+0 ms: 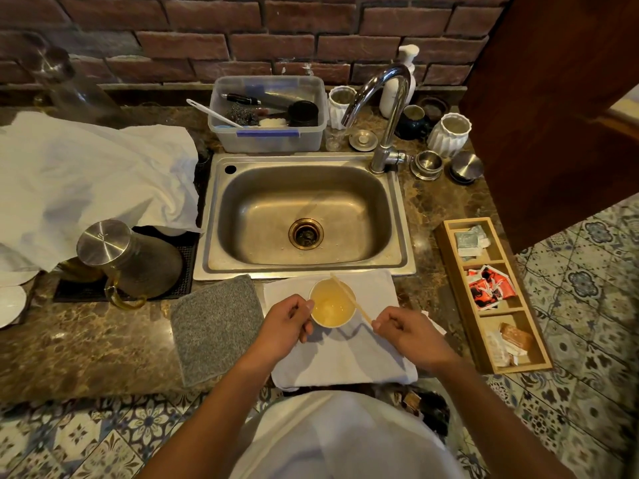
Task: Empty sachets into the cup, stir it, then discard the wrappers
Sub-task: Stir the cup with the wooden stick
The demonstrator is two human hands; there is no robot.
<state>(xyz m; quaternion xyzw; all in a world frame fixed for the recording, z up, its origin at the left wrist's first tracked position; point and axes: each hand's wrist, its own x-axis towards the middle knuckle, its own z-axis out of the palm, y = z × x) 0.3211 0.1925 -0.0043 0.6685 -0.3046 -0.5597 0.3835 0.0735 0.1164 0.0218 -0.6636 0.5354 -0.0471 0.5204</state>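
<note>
The right hand (409,331) pinches a thin wooden stick (351,299) laid across the cup (332,303) of pale liquid, while the left hand (287,323) curls against the cup's side (apparently steadying it for stirring) on a white cloth (345,354) before the sink (304,212).

We see person from above: white top (342,440) covers torso, fabric plain, no print or markings visible. Both forearms bare, no sleeves reaching them. Left hand (283,323) and right hand (409,335) bare, no gloves visible.
</note>
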